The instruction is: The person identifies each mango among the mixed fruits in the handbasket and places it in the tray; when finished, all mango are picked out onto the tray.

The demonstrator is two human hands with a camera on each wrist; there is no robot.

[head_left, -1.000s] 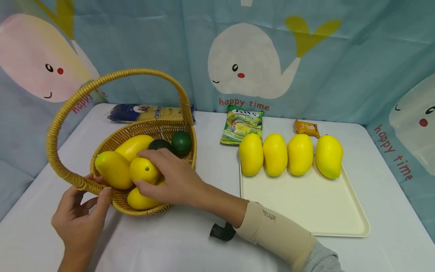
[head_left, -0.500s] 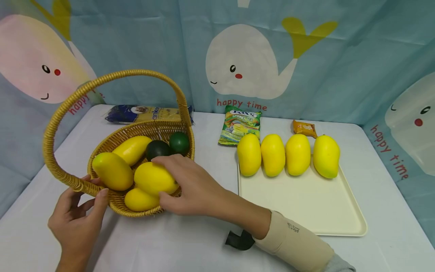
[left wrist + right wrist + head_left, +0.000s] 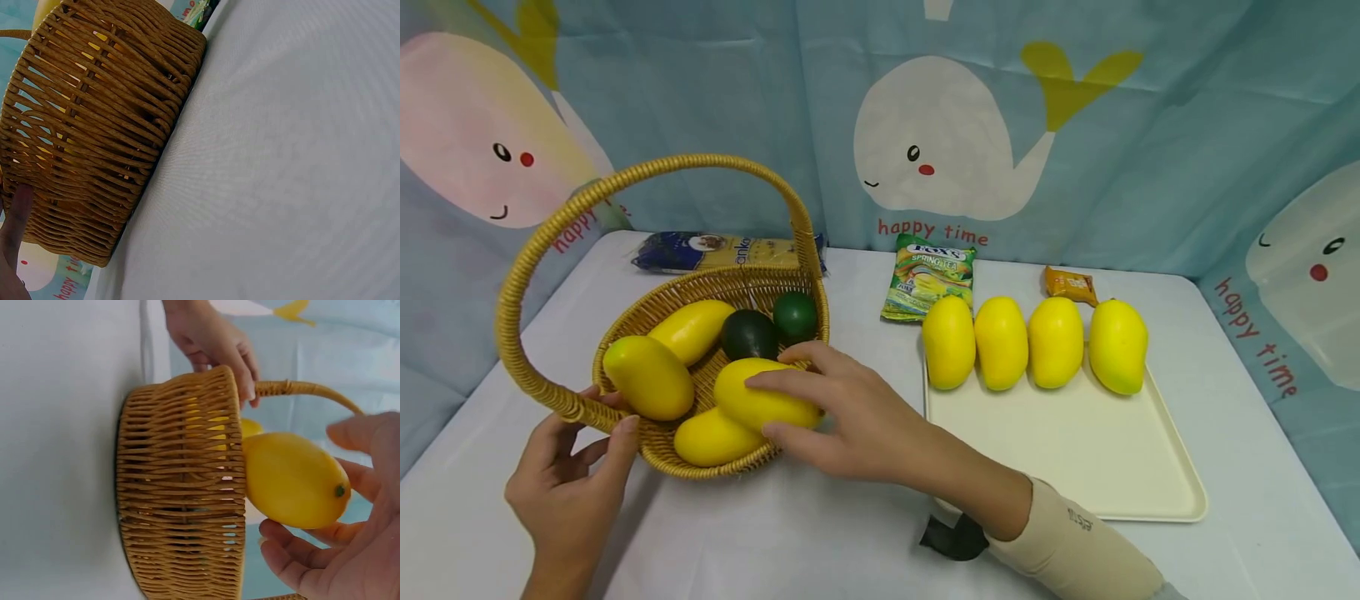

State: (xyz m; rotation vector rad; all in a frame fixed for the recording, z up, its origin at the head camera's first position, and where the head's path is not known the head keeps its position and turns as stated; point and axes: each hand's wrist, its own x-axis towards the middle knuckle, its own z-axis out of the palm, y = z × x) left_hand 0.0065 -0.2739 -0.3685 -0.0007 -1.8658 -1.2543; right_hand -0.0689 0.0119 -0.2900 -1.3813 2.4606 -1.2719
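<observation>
Loose mango (image 3: 760, 407) first: at the near right of the basket (image 3: 181, 481), sitting higher than the rim in the right wrist view. Lies on its side, smooth, plain yellow, stem dimple facing the palm. From here it overlaps the front mango (image 3: 709, 438) below it; can't tell whether the two touch.

Hands. Right hand (image 3: 853, 417): fingers spread, only loosely curved about the loose mango, index laid across its top in the head view. Right wrist view has the thumb blurred and standing off the skin. Can't tell if it carries any weight. Left hand (image 3: 565, 487): closed on the basket at the foot of the handle (image 3: 697, 160), thumb outside, other fingers behind the rim.

Rest of the basket: greenish-tipped mango (image 3: 650, 379) at left, against the wall nearest the left hand; back mango (image 3: 692, 329) behind it; black-green fruit (image 3: 748, 335) and smaller green fruit (image 3: 795, 317) side by side at the back right. Basket stands upright on the white bench (image 3: 775, 542), handle up.

Further out: cream tray (image 3: 1060, 450) at right, four mangoes (image 3: 1002, 343) upright in a row along its far edge. Green FOX'S bag (image 3: 929, 279) just behind the row's left end, small orange packet (image 3: 1070, 285) behind its right. Long blue-and-gold pack (image 3: 722, 252) lies behind the basket. Pale blue whale-print cloth (image 3: 737, 83) at the back.
</observation>
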